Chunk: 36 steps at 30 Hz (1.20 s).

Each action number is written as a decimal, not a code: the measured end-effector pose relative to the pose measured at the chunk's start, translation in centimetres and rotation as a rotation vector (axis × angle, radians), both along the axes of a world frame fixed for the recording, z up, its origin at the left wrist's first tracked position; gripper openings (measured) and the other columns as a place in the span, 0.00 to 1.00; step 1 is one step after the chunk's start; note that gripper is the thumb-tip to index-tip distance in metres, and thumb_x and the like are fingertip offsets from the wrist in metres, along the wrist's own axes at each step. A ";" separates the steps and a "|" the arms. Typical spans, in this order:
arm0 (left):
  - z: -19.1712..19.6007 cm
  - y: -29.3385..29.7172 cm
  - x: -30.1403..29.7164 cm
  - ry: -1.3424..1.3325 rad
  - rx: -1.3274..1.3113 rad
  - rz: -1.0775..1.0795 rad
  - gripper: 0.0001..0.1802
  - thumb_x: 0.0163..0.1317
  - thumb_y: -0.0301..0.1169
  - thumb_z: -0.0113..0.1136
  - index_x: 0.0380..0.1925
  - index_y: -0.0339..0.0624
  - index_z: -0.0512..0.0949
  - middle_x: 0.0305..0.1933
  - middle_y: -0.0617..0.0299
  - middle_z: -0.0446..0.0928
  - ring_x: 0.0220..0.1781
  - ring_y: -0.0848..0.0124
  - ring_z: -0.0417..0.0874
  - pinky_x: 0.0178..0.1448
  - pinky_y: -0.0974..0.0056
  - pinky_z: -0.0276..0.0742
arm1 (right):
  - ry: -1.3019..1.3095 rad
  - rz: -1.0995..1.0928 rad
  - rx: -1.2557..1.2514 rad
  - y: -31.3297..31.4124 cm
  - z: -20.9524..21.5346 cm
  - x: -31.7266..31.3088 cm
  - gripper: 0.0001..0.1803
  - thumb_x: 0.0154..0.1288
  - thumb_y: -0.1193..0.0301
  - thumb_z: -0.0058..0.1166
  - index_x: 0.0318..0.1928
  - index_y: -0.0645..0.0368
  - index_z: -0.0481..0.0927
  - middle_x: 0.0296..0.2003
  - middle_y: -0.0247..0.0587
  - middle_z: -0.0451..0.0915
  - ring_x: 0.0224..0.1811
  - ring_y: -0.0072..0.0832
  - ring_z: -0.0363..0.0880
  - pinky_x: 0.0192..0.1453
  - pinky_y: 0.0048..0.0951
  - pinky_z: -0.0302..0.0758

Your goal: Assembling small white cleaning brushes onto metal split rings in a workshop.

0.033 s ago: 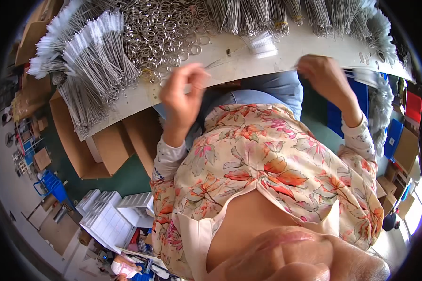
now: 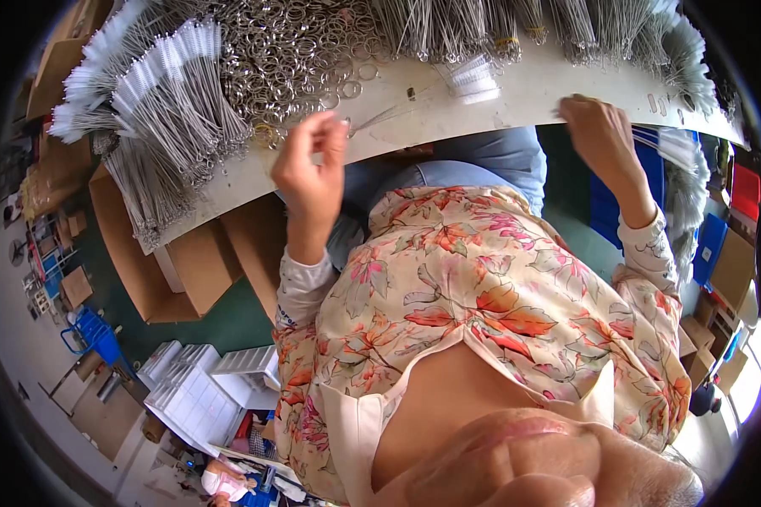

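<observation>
My left hand [image 2: 310,167] is raised over the table's front edge. Its thumb and forefinger pinch what looks like a small metal ring [image 2: 347,122]. Close to those fingertips are thin wire stems [image 2: 385,117], slanting up toward white brush heads [image 2: 472,78] on the tabletop. My right hand [image 2: 602,139] hovers at the table edge farther right, fingers curled inward. Wire-stemmed brushes [image 2: 675,148] with white bristles stick out beyond its outer side and appear to be held in it, though the palm is hidden. A large heap of split rings [image 2: 287,59] covers the back left.
Bundles of brushes [image 2: 177,101] are stacked at the table's left, with more wire stems [image 2: 448,29] along the back. An open cardboard box [image 2: 165,279] stands below on the left. Blue bins [image 2: 708,245] are at the right. Another person [image 2: 224,480] is far off at lower left.
My left hand has moved a little to the left, and the thin stems near it have shifted the same way. My right hand has moved slightly right, along with the brushes beside it.
</observation>
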<state>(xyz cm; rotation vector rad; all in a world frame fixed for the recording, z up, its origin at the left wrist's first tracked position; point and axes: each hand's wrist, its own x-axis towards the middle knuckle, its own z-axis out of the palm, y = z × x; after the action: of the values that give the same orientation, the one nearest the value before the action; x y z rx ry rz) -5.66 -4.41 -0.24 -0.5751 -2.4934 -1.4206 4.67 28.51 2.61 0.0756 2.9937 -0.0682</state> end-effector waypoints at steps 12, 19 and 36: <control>1.0 -0.3 -0.4 -0.488 0.488 -0.164 0.04 0.57 0.22 0.60 0.28 0.38 0.73 0.32 0.60 0.79 0.28 0.78 0.79 0.32 0.73 0.76 | 0.356 0.373 -0.750 -15.5 -1.0 -6.4 0.03 0.55 0.74 0.56 0.31 0.53 0.80 0.38 0.32 0.79 0.25 0.34 0.79 0.28 0.33 0.75; 5.9 -2.9 -1.9 -0.195 0.291 -0.398 0.08 0.57 0.17 0.57 0.36 0.35 0.79 0.43 0.54 0.78 0.35 0.79 0.79 0.36 0.76 0.78 | 0.103 0.425 -1.194 -15.6 2.3 -8.4 0.06 0.56 0.72 0.55 0.33 0.58 0.82 0.31 0.42 0.81 0.31 0.35 0.81 0.34 0.31 0.75; 6.4 -2.7 -3.0 -0.223 0.286 -0.550 0.13 0.52 0.13 0.57 0.40 0.32 0.79 0.44 0.52 0.77 0.41 0.69 0.82 0.41 0.72 0.82 | -0.440 0.221 -1.588 -14.6 2.7 -8.7 0.12 0.64 0.62 0.54 0.34 0.58 0.83 0.23 0.25 0.76 0.18 0.13 0.63 0.21 0.17 0.60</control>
<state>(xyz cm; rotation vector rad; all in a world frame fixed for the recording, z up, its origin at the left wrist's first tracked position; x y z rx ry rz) -8.70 -7.12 6.21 -1.1561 -2.3171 -2.0941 -4.08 13.88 5.31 -0.3457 1.7407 -1.9101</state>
